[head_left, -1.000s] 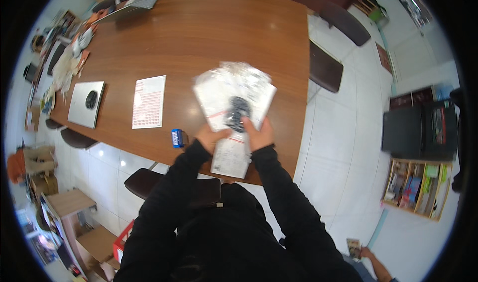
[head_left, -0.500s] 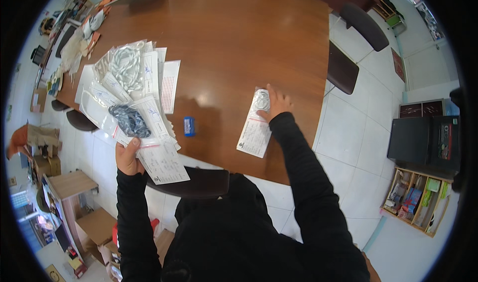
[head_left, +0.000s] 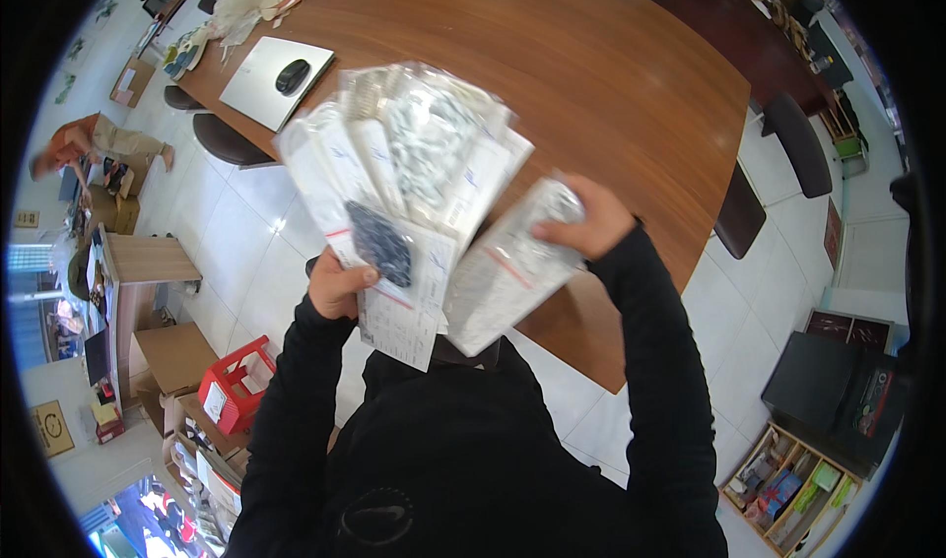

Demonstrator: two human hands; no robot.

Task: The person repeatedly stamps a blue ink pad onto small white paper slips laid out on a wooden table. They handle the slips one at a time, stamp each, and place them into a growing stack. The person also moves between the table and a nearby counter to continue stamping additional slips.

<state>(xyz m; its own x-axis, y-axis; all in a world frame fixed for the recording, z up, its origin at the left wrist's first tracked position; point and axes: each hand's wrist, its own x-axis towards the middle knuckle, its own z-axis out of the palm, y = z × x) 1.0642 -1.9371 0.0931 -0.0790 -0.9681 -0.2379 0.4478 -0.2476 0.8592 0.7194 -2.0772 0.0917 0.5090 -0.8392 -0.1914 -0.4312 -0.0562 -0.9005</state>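
Note:
My left hand (head_left: 340,284) is closed on a fanned stack of clear plastic bags with white paper cards (head_left: 399,327). The top bag holds a dark blue coiled cord (head_left: 382,243); behind it, another bag holds a pale, twisted cord (head_left: 432,144). Between thumb and fingers, my right hand (head_left: 589,221) grips the upper end of a single clear bag (head_left: 512,267) with a white card and a red line across it. That bag is lifted off the table and slants beside the stack, its lower end close to the stack's cards. Its contents are blurred.
The brown wooden table (head_left: 631,85) stretches ahead. On its left lies a silver laptop (head_left: 258,83) with a black mouse (head_left: 293,77) on top. Dark chairs (head_left: 739,213) stand at its sides. A red plastic stool (head_left: 236,386) is at lower left, and another person (head_left: 84,144) bends over boxes.
My right hand has picked the single bag up from the table and brought it left beside the stack. My left hand has shifted right with the stack. The view has turned.

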